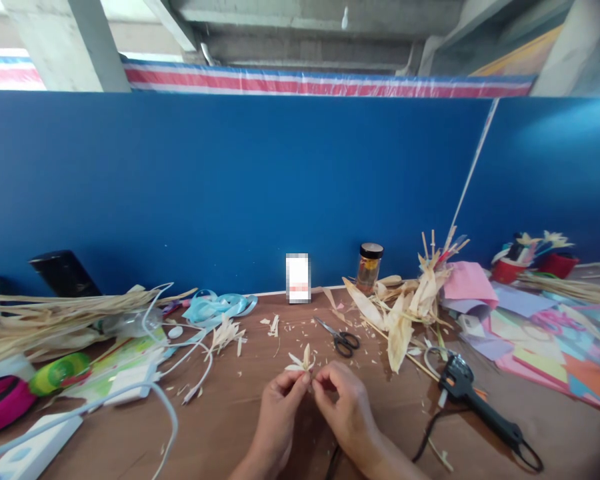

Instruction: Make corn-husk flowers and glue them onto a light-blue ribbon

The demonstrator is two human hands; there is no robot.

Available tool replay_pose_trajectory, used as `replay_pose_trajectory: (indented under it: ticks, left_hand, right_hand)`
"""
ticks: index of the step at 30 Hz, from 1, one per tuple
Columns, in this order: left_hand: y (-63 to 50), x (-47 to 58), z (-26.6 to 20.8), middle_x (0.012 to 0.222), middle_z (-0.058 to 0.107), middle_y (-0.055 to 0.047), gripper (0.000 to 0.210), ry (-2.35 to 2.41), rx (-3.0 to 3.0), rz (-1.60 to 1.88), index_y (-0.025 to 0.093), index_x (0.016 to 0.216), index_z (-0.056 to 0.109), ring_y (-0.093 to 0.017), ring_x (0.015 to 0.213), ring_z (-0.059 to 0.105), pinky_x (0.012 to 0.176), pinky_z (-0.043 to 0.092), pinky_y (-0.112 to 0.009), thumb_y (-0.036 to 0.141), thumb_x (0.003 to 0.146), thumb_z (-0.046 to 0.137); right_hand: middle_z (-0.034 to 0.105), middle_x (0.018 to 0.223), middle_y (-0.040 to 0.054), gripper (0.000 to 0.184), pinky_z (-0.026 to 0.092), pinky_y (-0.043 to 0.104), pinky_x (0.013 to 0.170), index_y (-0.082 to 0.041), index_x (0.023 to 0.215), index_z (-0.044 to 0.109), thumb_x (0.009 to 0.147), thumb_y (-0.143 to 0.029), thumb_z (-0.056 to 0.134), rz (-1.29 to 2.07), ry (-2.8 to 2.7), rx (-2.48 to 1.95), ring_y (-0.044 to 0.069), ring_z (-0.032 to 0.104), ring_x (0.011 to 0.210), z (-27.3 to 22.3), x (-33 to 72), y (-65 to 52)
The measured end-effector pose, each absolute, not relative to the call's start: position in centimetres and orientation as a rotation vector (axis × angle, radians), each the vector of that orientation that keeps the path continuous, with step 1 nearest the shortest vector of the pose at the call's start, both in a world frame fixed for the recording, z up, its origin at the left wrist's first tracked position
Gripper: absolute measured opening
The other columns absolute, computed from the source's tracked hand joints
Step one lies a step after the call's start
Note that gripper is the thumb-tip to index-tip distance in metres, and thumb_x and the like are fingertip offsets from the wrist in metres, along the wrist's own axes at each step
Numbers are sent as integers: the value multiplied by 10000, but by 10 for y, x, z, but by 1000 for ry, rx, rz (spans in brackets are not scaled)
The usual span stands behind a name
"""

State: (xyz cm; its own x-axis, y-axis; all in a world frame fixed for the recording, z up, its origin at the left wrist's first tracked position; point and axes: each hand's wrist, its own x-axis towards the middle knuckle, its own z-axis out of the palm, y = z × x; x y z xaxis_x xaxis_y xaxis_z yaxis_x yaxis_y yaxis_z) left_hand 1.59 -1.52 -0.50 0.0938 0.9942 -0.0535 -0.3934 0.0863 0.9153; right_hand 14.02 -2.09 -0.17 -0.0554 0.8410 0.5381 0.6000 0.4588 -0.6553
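Your left hand (283,402) pinches a pale flower (305,362). Your right hand (347,400) curls close beside it; I cannot tell if it grips anything. Scissors (346,343) lie beyond.

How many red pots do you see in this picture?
2. One red pot stands at the right, near the blue partition; the second red pot is just right of it. Others may be hidden.
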Motion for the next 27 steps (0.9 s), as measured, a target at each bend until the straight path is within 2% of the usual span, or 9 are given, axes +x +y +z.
replay_pose_trajectory:
  ticks: [14, 27]
  left_hand:
    - [-17, 17, -6, 679, 639, -27, 149, 915, 954, 1313, 153, 689, 696, -149, 684, 560, 678, 421, -244, 299, 672, 668]
    - [-15, 15, -11, 654, 638, -39, 183, 1045, 1049, 1304, 133, 707, 695, -151, 650, 545, 639, 412, -244, 311, 688, 656]
  right_hand:
    - [558, 684, 13, 130, 392, 254, 623, -201, 675, 503, 792, -147, 492, 299, -1763, -1198, 152, 525, 674, -2, 140, -21]
    - [552, 667, 27, 144, 358, 263, 601, -192, 659, 506, 794, -151, 482, 78, -1912, -1248, 162, 495, 665, 4, 144, -24]
